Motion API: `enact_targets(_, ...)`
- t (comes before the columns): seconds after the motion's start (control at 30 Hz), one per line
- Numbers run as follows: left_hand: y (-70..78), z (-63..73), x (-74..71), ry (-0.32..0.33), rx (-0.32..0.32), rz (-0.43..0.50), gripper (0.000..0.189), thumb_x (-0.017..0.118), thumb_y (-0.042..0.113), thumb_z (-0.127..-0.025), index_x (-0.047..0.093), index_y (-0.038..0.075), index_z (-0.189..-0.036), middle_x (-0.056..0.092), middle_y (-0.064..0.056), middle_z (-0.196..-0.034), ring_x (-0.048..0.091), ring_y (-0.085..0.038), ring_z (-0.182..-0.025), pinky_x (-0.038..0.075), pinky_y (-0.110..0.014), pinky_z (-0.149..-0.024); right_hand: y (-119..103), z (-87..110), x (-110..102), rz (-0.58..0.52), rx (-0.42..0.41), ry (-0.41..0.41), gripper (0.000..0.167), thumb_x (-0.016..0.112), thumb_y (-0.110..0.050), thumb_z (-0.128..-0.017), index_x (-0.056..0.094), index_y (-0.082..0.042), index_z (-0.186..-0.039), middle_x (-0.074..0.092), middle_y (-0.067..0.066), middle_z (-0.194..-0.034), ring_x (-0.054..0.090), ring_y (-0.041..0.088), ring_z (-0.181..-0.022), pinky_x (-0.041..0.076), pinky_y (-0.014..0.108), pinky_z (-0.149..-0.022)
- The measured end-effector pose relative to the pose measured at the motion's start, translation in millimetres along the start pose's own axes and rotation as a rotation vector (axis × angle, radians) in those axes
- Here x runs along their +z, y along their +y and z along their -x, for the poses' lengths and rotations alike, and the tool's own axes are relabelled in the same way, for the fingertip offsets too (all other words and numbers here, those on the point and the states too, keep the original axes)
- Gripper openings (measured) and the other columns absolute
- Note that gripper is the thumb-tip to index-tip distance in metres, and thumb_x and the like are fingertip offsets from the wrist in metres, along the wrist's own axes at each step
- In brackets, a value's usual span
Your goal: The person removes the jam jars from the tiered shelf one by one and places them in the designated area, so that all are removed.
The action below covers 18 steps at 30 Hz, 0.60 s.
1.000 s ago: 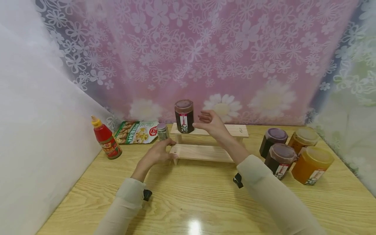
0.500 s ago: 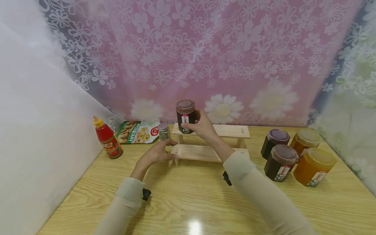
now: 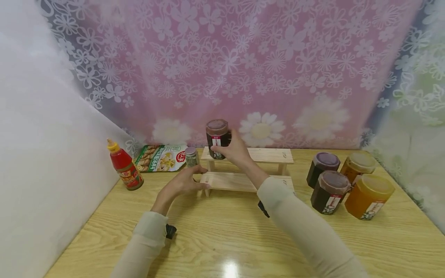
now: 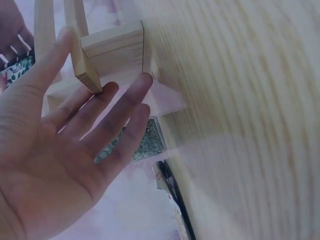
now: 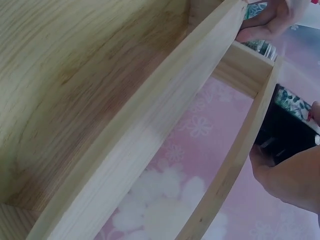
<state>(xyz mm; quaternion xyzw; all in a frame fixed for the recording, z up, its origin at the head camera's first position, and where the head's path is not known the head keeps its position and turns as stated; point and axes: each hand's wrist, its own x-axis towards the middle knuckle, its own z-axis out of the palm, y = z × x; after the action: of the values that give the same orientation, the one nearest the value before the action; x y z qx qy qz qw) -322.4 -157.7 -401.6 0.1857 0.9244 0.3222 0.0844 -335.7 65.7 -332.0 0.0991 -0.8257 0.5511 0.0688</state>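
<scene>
My right hand [image 3: 237,150] grips a dark jam jar [image 3: 212,139] with a brownish lid and a white label. The jar is upright at the left end of the upper tier of a two-tier wooden shelf [image 3: 231,182]. In the right wrist view, the dark jar [image 5: 282,131] shows with fingers around its sides. My left hand [image 3: 181,182] holds the left end of the lower tier, thumb at its front edge. The left wrist view shows the plank end [image 4: 86,70] between that hand's thumb and fingertips. A small spice jar [image 3: 191,156] stands just behind my left fingers.
A red squeeze bottle [image 3: 126,168] with a yellow cap stands at left. A food packet [image 3: 162,157] lies against the curtain [image 3: 229,77]. On the right are two dark jars [image 3: 330,193], an amber jar [image 3: 358,164] and an orange-yellow jar [image 3: 370,195].
My right hand has moved left from beside the jar and closed around it. The jar appears in the same spot on the upper tier. My left hand has stayed at the shelf end.
</scene>
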Motion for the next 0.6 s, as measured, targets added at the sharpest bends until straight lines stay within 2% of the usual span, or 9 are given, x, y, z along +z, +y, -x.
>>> enact_targets(0.37,2.1,0.5,3.4,-0.005,0.028,0.018,0.061,0.082,0.039,-0.09,0.06,0.015,-0.142,0.057,-0.012,-0.149,0.054,-0.034,-0.137,0.045,-0.055,-0.111,13.9,12.8,-21.9,0.056,-0.032,-0.037,0.085,0.081,-0.03,-0.093,0.031,-0.015,-0.16,0.051,0.013,-0.152,0.048,0.032,-0.142,0.044,0.052,-0.113)
enact_targets(0.6,1.2,1.5,2.2,0.011,0.007,0.013,0.061,0.083,0.041,-0.089,0.062,0.016,-0.14,0.058,-0.011,-0.147,0.057,-0.034,-0.132,0.047,-0.055,-0.107,20.2,21.3,-43.2,0.063,-0.039,-0.106,0.075,0.077,-0.027,-0.097,0.034,-0.014,-0.158,0.048,0.015,-0.153,0.051,0.037,-0.138,0.047,0.055,-0.108)
